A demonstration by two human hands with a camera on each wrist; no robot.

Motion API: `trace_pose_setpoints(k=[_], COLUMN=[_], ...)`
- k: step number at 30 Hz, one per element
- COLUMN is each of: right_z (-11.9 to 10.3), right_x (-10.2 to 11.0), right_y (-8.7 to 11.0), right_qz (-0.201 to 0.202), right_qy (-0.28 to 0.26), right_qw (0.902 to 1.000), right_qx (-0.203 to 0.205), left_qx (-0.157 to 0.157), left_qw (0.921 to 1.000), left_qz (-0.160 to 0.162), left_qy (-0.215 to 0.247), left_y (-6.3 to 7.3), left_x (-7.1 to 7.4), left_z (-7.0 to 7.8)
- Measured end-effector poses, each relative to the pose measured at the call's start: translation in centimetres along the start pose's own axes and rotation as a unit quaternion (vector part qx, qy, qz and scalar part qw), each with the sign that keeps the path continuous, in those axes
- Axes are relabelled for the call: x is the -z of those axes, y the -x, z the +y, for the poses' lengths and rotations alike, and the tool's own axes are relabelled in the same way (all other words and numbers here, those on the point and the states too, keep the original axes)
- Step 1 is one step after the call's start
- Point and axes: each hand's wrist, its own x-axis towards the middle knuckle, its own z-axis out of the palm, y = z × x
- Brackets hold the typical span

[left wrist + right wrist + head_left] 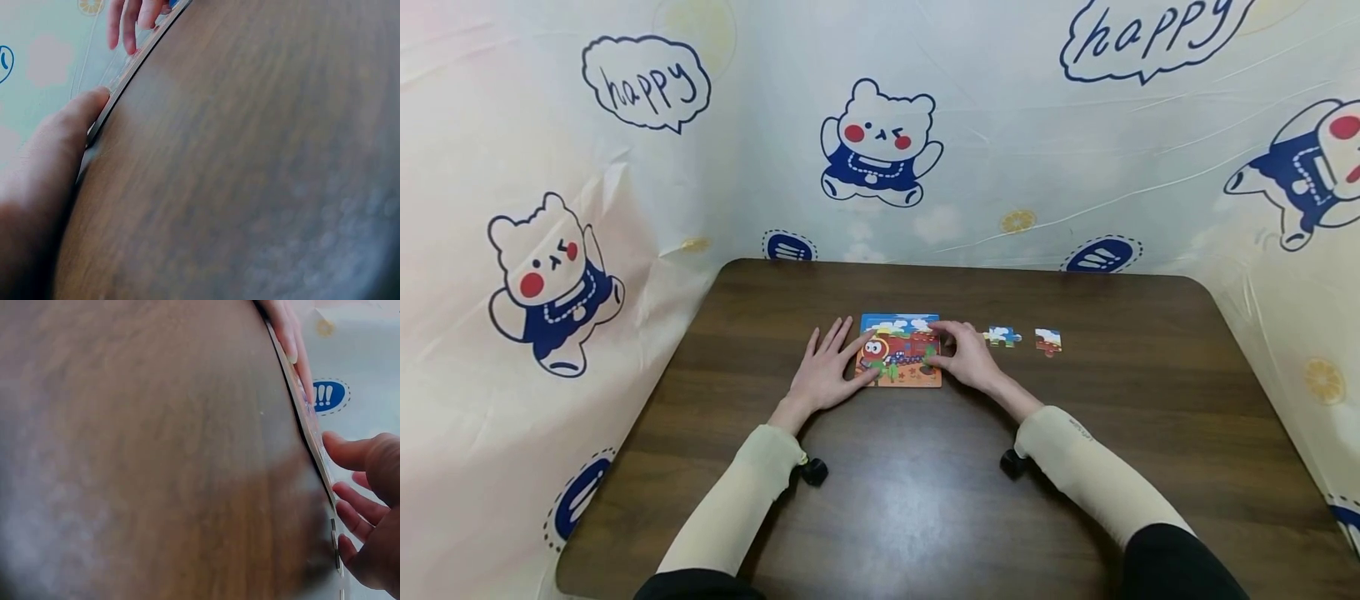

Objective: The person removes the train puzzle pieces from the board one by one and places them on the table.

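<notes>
A jigsaw puzzle [898, 375] with a red cartoon train, blue sky and orange ground lies flat on the table between both hands. My left hand [822, 379] has its fingers spread, with index finger and thumb resting on the puzzle's left side. At the puzzle's right edge is my right hand [967, 358], thumb and index finger apart and touching the picture. Whether they pinch a piece cannot be made out. Right of that hand lie a blue-sky puzzle piece [1002, 337] and a red-and-blue puzzle piece [1048, 341]. The right wrist view shows the thumb [344, 450] beside the puzzle's edge.
The dark wooden table [895, 500] has rounded corners. A pale cloth backdrop [985, 125] printed with bears hangs behind it and on both sides. A small black device is strapped at each wrist.
</notes>
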Motion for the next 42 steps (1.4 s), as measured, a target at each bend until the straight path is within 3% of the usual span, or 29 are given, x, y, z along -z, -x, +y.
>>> trace_pose_setpoints(k=[5,14,18,25,31,42], right_z=[-1.1,-1.6,-1.8,-1.7,-1.7,-1.9], right_x=[0.2,0.2,0.1,0.1,0.1,0.1], right_y=[-0.2,-1.2,-1.1,-0.8,-0.8,-0.8], right_qz=[-0.022,-0.060,-0.064,-0.069,-0.072,-0.048], right_qy=[0.043,0.063,0.060,0.056,0.056,0.039], right_qw=[0.9987,0.9956,0.9958,0.9956,0.9952,0.9978], right_qx=[-0.016,-0.035,-0.026,-0.031,-0.037,-0.023], left_qx=[0.000,0.001,-0.007,-0.052,-0.051,-0.055], left_qw=[1.0000,1.0000,0.9999,0.9986,0.9986,0.9983], left_qz=[0.003,0.006,0.015,0.008,-0.005,0.002], left_qy=[-0.001,-0.004,-0.002,-0.002,-0.014,-0.018], left_y=[0.1,0.0,0.1,0.4,0.4,0.2], left_x=[0.1,0.0,0.0,0.1,0.0,-0.1], left_z=[0.2,0.0,0.0,0.2,0.2,0.2])
